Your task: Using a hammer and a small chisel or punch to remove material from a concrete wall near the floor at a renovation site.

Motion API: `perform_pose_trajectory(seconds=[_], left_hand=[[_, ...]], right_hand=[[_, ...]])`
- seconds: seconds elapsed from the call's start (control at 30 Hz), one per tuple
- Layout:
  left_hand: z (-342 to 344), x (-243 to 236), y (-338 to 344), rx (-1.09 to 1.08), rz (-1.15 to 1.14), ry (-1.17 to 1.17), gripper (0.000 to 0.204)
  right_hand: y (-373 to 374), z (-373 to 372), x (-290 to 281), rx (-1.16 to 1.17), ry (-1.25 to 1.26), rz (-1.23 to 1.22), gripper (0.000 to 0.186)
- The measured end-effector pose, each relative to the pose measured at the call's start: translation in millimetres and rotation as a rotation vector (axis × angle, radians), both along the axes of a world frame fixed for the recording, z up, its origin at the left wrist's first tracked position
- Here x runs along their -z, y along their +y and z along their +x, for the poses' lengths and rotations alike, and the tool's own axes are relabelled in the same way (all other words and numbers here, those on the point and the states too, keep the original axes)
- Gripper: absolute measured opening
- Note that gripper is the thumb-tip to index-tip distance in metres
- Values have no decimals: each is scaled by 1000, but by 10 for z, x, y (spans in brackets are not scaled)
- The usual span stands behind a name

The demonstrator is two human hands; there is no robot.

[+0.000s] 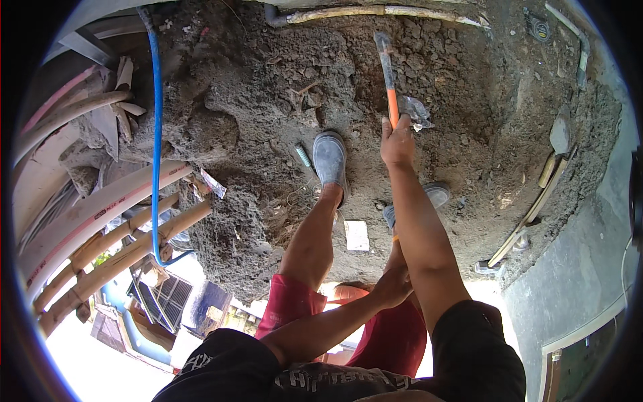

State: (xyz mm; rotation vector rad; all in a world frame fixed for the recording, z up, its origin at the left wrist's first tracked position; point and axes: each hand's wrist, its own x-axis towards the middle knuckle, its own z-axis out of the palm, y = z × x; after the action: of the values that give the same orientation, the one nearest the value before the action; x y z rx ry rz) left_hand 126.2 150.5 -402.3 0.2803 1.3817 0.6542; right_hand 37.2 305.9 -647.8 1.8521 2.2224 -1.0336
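My right hand (398, 142) is closed around the orange grip of a long-handled hand tool (387, 74). Its shaft turns grey toward a dull metal head at the far end, over loose soil; the exact kind of tool cannot be made out. Beside the grip lies a crumpled clear plastic wrapper (416, 111). My left hand (392, 288) rests against my right leg near the knee, and my right forearm hides part of its fingers. Dug-up dirt (429, 53) with lumps and small stones spreads around the tool's head.
My grey shoes (329, 159) stand on uneven soil. A white tile piece (357, 236) and a small green cylinder (303, 155) lie nearby. A blue hose (157, 114), bamboo poles (127, 264) and a large pipe (100, 214) occupy the left. A grey wall (576, 268) bounds the right.
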Motion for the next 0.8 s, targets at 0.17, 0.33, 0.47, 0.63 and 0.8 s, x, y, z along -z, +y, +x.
perform_pose_trajectory(seconds=[0.17,0.33,0.47,0.63,0.8], left_hand=[[-96,25,-78,3,-153,-204,32],[-127,-62,-15,41,-144,-167,30],[31,21,-41,27,-127,-157,30],[-33,47,-106,117,-194,-128,34],[-19,23,-65,55,-200,-168,28]], right_hand=[[221,-183,-279,-90,-119,-406,46],[177,-67,-536,-43,91,-201,39],[171,16,-110,-104,-44,-153,43],[263,133,-175,16,-38,-469,45],[218,893,-740,252,161,-355,40]])
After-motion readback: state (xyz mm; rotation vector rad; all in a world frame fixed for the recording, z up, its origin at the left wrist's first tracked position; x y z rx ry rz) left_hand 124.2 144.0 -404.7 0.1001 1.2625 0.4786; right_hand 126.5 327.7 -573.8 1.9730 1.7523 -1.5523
